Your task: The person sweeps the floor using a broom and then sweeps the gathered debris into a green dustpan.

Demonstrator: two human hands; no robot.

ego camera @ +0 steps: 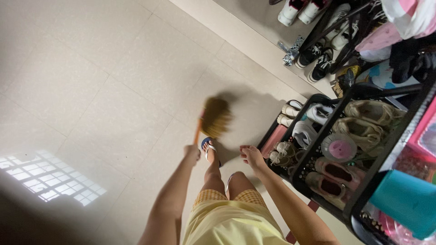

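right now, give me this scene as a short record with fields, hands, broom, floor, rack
left hand: left hand gripping the orange handle of a straw-coloured bristle broom
right hand: right hand open, holding nothing, beside the black metal shoe rack
broom: head blurred, above pale tiled floor
rack: holds shoes

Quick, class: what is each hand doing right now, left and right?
Left hand: closed around the orange handle of the broom.
Right hand: open, holding nothing, beside the black shoe rack.
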